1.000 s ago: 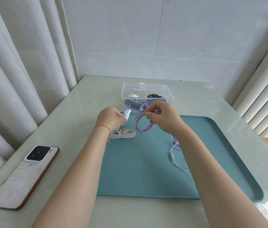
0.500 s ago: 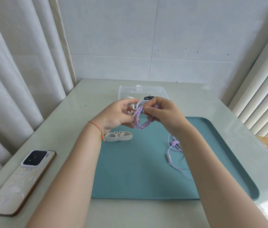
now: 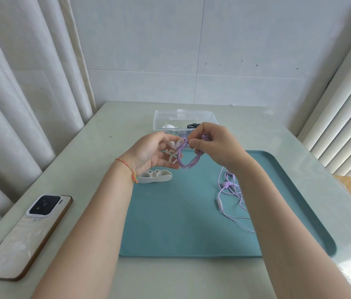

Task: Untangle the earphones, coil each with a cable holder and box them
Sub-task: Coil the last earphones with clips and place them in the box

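A: From the head camera, where do your hands sit?

B: Both are raised above the far edge of the teal tray. Your right hand pinches a coil of purple earphone cable between thumb and fingers, with a purple earbud showing at your fingertips. Your left hand is cupped, palm turned inward, with a pale cable holder held in its fingers, right against the coil.

A: Is the holder already around the coil?

B: You cannot tell from here; the two touch, but the fingers hide how they meet.

A: And the rest of that cable?

B: It drops from your right hand and lies loose on the tray's right side, looping under your right forearm, with a small inline remote on it.

A: What else is on the tray?

B: A second cable holder, off-white with round holes, lies flat at the tray's far left corner, just below your left wrist, which wears a red string bracelet.

A: Where is the box?

B: The clear plastic box stands open on the table just beyond the tray, behind your hands. Inside you see a white bundle at left and a black one at right.

A: Anything away from the work?

B: A phone lies face down near the table's left edge, well apart from the tray.
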{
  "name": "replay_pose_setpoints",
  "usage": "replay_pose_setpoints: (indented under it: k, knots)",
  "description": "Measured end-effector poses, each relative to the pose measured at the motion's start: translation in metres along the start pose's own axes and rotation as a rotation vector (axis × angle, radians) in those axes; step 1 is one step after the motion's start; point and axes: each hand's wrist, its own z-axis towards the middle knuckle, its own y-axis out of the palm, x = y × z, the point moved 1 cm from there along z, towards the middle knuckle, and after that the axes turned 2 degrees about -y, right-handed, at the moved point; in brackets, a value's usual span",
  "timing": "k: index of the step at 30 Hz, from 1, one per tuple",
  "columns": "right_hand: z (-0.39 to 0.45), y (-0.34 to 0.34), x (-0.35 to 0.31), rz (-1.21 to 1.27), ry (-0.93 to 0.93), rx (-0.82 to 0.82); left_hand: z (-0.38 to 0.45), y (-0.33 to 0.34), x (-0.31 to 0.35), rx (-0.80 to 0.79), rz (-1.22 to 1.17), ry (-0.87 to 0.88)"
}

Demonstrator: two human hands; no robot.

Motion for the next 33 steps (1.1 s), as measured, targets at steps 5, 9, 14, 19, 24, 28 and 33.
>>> replay_pose_setpoints:
  k: [5,9,14,19,24,28,33]
  knots:
    - [0.0,0.004,-0.008,-0.104,-0.053,-0.003,0.0,0.008,-0.001,0.06,0.112,-0.008]
    - [0.0,0.008,-0.009,-0.26,-0.09,0.021,0.0,0.012,0.0,0.064,0.136,0.043]
    - [0.001,0.01,-0.013,-0.397,-0.174,0.084,0.0,0.011,0.0,0.08,0.164,0.056]
    - [0.001,0.011,-0.012,-0.412,-0.209,0.116,-0.002,0.012,0.001,0.05,0.154,0.067]
    - [0.0,0.005,-0.012,-0.291,-0.129,0.086,-0.003,0.011,0.001,0.059,0.156,0.086]
    - [0.0,-0.001,-0.012,-0.206,-0.077,0.049,-0.004,0.009,0.003,0.123,0.133,0.141]
    - [-0.001,-0.001,-0.009,-0.148,-0.048,0.0,-0.006,0.012,0.004,0.058,0.139,0.134]
